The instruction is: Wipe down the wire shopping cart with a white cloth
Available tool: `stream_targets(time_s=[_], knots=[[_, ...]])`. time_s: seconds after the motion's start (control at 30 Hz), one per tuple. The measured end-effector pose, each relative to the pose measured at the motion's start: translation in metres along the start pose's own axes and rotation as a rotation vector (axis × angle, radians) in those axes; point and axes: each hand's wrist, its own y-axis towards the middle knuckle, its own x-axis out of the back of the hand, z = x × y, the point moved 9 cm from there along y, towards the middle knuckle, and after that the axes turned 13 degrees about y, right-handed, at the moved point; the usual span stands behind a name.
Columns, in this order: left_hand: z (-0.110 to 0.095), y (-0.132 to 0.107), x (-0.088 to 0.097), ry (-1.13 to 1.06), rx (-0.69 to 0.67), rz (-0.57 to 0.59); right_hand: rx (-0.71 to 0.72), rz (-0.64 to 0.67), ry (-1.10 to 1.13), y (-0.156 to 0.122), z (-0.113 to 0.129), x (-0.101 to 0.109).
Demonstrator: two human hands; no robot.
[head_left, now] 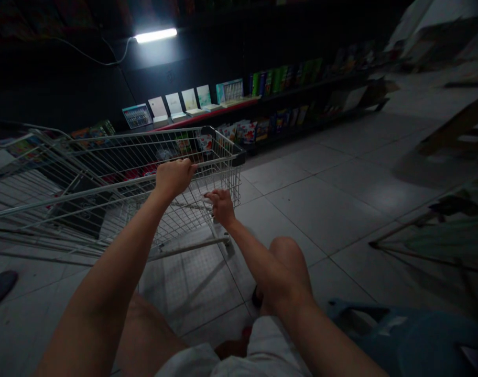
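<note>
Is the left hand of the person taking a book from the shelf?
No, the left hand grips the top rail of the wire shopping cart.

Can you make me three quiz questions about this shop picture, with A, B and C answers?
1. Where is the glowing tube lamp?
A) above the shelves
B) on the floor
C) in a basket

2. What colour is the long shelf edge?
A) blue
B) red
C) green

3. What is the left hand doing?
A) holding a book
B) resting on the floor
C) gripping the wire shopping cart

Answers:
1. A, it shines high up on the dark wall.
2. B, the strip looks red.
3. C, it curls round the cart's rail.
</note>
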Motion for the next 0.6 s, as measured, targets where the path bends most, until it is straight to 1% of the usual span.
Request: stream_targets(time_s=[0.1,0.13,0.17,0.2,0.27,0.33,0.4,0.43,0.47,0.5,0.53,0.6], knots=[[0.003,-0.004,0.002,0.010,-0.001,-0.011,0.114,-0.210,0.010,0.033,0.027,0.036],[0.004,-0.006,0.003,0.011,-0.002,-0.014,0.144,-0.267,0.002,0.042,0.033,0.043],[0.005,-0.008,0.003,0.011,-0.003,-0.015,0.163,-0.298,-0.011,0.047,0.037,0.045],[0.006,-0.010,0.003,0.013,-0.004,-0.014,0.167,-0.307,-0.028,0.048,0.036,0.043],[0.008,-0.014,0.003,0.021,-0.004,-0.005,0.135,-0.258,-0.062,0.037,0.027,0.031],[0.011,-0.020,0.003,0.036,-0.006,0.004,0.088,-0.140,-0.076,0.012,0.014,0.013],[0.014,-0.026,0.004,0.052,-0.011,0.008,0.062,-0.029,-0.068,-0.014,0.007,0.004],[0.015,-0.029,0.005,0.060,-0.013,0.010,0.060,-0.004,-0.058,-0.023,0.008,0.005],[0.017,-0.032,0.006,0.067,-0.014,0.012,0.065,-0.011,-0.049,-0.027,0.013,0.011],[0.018,-0.035,0.007,0.073,-0.014,0.015,0.073,-0.044,-0.042,-0.026,0.020,0.021],[0.020,-0.038,0.008,0.077,-0.012,0.018,0.084,-0.095,-0.037,-0.020,0.030,0.033],[0.024,-0.045,0.011,0.080,-0.006,0.025,0.114,-0.200,-0.037,0.000,0.051,0.055]])
